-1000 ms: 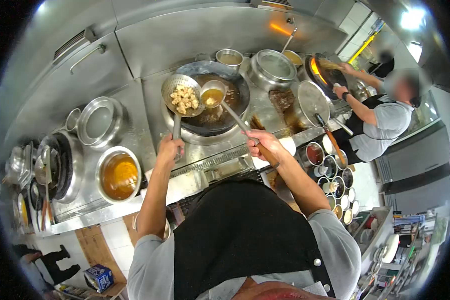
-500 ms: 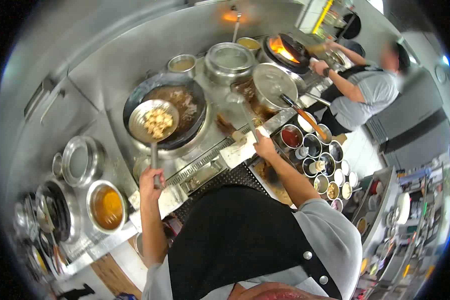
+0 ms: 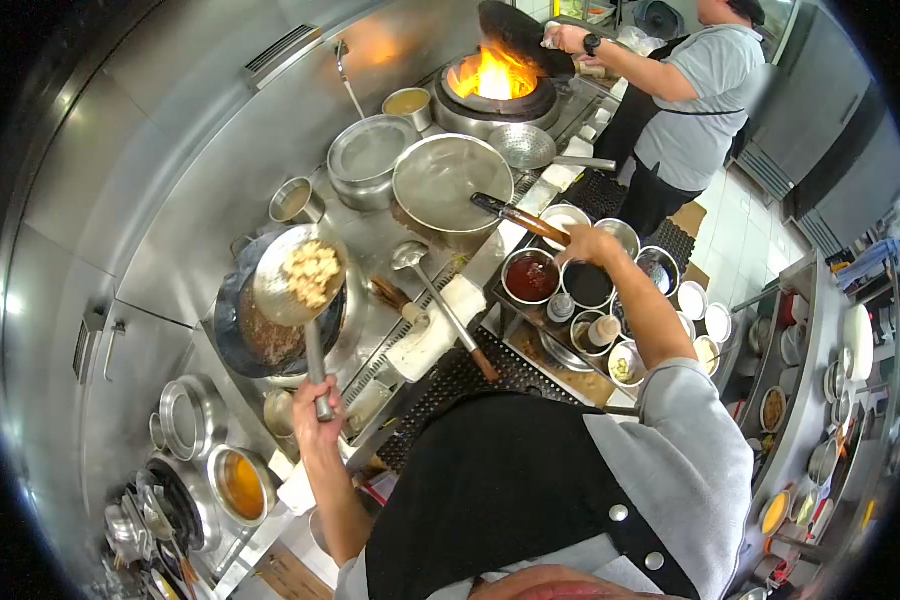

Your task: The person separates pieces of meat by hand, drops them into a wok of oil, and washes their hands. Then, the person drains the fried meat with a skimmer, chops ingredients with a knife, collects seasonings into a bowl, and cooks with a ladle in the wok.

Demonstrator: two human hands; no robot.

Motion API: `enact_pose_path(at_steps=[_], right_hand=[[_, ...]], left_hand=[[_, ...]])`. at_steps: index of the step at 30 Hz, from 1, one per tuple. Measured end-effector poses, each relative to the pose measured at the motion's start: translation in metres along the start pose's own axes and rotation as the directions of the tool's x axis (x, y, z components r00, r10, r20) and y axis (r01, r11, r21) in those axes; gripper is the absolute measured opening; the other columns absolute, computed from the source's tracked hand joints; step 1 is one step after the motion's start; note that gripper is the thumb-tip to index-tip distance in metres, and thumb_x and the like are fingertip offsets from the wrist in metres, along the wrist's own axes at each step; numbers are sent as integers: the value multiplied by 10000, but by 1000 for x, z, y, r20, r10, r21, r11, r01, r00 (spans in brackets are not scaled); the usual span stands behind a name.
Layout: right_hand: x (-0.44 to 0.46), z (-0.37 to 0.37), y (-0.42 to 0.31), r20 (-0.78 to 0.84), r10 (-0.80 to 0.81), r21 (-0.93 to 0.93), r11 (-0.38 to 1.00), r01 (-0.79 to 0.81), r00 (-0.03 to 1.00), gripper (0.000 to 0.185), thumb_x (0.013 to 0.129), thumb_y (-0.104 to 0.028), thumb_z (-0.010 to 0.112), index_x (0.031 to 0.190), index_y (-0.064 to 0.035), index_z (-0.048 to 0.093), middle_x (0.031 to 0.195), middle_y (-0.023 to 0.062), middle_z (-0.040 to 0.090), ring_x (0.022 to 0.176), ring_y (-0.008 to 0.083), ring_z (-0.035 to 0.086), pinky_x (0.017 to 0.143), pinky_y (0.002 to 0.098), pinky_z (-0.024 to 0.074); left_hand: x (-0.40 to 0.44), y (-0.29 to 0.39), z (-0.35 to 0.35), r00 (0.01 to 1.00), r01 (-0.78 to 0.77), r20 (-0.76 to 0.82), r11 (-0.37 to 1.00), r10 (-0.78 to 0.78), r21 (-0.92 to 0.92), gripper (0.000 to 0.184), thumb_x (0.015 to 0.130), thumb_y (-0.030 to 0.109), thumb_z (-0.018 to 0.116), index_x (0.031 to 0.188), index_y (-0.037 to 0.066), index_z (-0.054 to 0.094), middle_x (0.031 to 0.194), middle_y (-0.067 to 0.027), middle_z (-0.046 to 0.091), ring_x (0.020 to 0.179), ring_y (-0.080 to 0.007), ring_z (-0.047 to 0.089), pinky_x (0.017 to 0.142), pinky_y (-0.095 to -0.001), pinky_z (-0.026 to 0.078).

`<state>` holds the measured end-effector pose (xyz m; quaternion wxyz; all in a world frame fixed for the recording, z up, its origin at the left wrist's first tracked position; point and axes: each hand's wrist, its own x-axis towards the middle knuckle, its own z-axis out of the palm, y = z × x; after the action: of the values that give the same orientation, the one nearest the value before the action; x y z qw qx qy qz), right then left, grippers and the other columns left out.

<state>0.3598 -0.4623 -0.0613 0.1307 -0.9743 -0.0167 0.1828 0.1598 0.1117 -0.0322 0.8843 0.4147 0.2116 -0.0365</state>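
My left hand (image 3: 317,410) is closed around the metal handle of a round skimmer (image 3: 270,288). Pale golden fried chunks (image 3: 311,273) lie in the skimmer, which is held over the dark wok (image 3: 232,325). Brown liquid shows in the wok. My right hand (image 3: 595,246) is at the end of the wooden handle of a large mesh strainer (image 3: 440,190), its fingers seemingly closed on it. That strainer rests on the stove top. A ladle (image 3: 435,285) lies across the counter edge beside a folded white cloth (image 3: 438,330).
Sauce containers, one with red sauce (image 3: 530,276), stand below my right hand. A lidded pot (image 3: 372,160) and small pot (image 3: 297,202) line the back. Flames (image 3: 495,75) rise from the neighbouring burner, where a co-worker (image 3: 705,90) tilts a wok. A bowl of orange liquid (image 3: 242,485) stands left.
My right hand has let go of the ladle and moved right to the strainer's handle. The skimmer stays over the wok. The co-worker's wok has lifted, and the flames are larger.
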Motion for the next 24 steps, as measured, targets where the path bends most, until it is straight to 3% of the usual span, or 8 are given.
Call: enact_pose_path(at_steps=[2, 5, 13, 15, 17, 19, 20, 24], right_hand=[[11, 40, 36, 488, -284, 775, 577, -259, 825, 527, 868, -275, 770, 1298, -29, 589, 920, 87, 709, 785, 183, 701, 680, 363, 573], [-35, 66, -6, 75, -444, 986, -98, -132, 893, 259, 931, -96, 667, 1170, -41, 583, 749, 36, 591, 564, 132, 568, 506, 267, 481], [-67, 49, -18, -112, -47, 967, 225, 120, 993, 263, 879, -25, 607, 1141, -1, 604, 771, 61, 618, 497, 106, 539, 368, 262, 389], [-72, 40, -21, -150, -68, 930, 328, 164, 986, 338, 880, -31, 618, 1218, -30, 624, 636, 9, 547, 516, 96, 517, 456, 291, 405], [-60, 53, -17, -144, -61, 917, 366, 156, 988, 447, 877, -38, 607, 1324, -26, 612, 670, 56, 569, 584, 152, 570, 546, 333, 478], [-40, 73, -17, -491, -44, 702, 571, 425, 870, 558, 864, -49, 613, 1421, -48, 563, 752, 141, 609, 717, 233, 636, 718, 381, 536], [-47, 58, -22, -381, -13, 731, 609, 309, 925, 619, 855, -63, 617, 1467, -76, 524, 886, 226, 650, 897, 279, 679, 866, 407, 524], [-45, 51, -46, -448, 52, 704, 636, 317, 892, 603, 860, -65, 614, 1454, -22, 523, 1025, 289, 700, 1003, 307, 706, 898, 429, 516]], left_hand=[[15, -23, 33, 999, 38, 25, 999, -38, -26, 245, 812, 32, 643, 1042, 23, 558, 899, -111, 643, 607, -161, 543, 496, -281, 439], [41, -54, 84, 995, 61, 76, 997, -64, 48, 287, 786, 44, 652, 1048, 18, 538, 813, -92, 618, 553, -160, 549, 481, -283, 449], [108, -100, 193, 984, -99, 176, 778, -15, 620, 261, 799, 19, 640, 1054, 34, 587, 748, -37, 597, 541, -119, 552, 455, -299, 436], [125, -115, 207, 984, -158, 173, 659, 43, 735, 303, 788, 29, 643, 1087, 26, 588, 760, -71, 613, 560, -179, 578, 505, -328, 464], [134, -128, 214, 980, -198, 167, 534, 106, 822, 347, 778, 39, 646, 1119, 17, 590, 772, -104, 629, 578, -239, 604, 555, -357, 491], [137, -136, 217, 936, -273, 173, 321, 306, 907, 469, 777, 77, 652, 1227, -21, 563, 872, -187, 667, 772, -344, 650, 736, -416, 514], [139, -139, 215, 898, -284, 185, 204, 400, 937, 533, 777, 96, 655, 1281, -40, 549, 922, -229, 686, 869, -396, 674, 827, -446, 525], [137, -125, 182, 816, -297, 161, 163, 555, 941, 771, 780, 99, 668, 1484, -75, 405, 1129, -270, 685, 996, -367, 691, 902, -404, 524]])
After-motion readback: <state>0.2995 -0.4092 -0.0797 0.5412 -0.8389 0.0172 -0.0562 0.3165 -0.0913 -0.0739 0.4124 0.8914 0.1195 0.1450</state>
